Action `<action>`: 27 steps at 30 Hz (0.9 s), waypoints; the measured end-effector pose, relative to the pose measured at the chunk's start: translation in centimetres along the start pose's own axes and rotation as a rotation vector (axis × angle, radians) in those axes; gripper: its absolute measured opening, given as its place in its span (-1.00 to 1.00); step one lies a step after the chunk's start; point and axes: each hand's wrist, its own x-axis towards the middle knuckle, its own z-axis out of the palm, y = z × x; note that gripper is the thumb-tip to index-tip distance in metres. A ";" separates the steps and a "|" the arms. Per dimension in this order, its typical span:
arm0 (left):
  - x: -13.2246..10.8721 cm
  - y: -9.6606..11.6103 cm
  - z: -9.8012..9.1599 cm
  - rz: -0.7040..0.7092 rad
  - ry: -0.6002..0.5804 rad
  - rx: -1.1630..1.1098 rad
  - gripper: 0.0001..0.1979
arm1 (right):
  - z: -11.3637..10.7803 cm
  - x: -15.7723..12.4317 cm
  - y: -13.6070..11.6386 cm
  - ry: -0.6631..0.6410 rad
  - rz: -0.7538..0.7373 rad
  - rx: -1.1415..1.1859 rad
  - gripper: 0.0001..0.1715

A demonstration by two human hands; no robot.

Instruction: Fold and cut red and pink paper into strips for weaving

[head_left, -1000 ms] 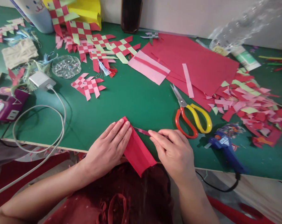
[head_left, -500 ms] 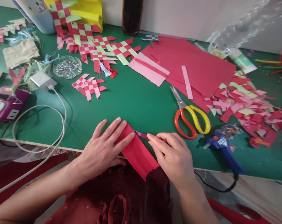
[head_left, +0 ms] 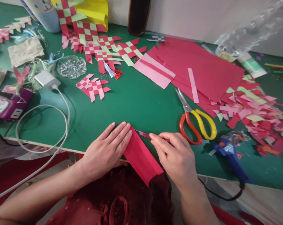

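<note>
A folded red paper piece [head_left: 141,157] lies at the near edge of the green table [head_left: 136,103] and hangs over it. My left hand [head_left: 107,150] rests flat on its left side, fingers stretched out and together. My right hand [head_left: 175,154] is closed in a pinch on a thin pink-handled tool [head_left: 143,134] whose tip touches the paper's top right corner; I cannot make out whether it is a knife or a pen.
Red-and-yellow scissors [head_left: 194,120] and a blue glue gun [head_left: 230,154] lie to the right. Red paper sheets [head_left: 202,67], a pink sheet [head_left: 154,70] and scraps [head_left: 254,109] fill the far right. Woven paper fish [head_left: 93,87], a googly-eye tray [head_left: 71,66], and a charger with cable [head_left: 47,80] sit left.
My left hand's fingers spread briefly, then closed together flat on the paper again. The right hand has kept its pinch on the tool. The view shifted slightly.
</note>
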 end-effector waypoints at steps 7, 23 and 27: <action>-0.2 0.0 0.2 0.005 -0.031 0.007 -0.14 | 0.5 0.8 -0.7 0.004 -0.016 -0.002 -0.78; -0.3 0.0 0.1 -0.005 -0.057 -0.002 -0.14 | 0.6 1.5 -0.4 0.006 0.007 0.006 -0.79; -0.3 0.0 0.1 -0.004 -0.052 -0.003 -0.13 | 0.8 1.6 -0.7 0.005 0.001 0.006 -0.78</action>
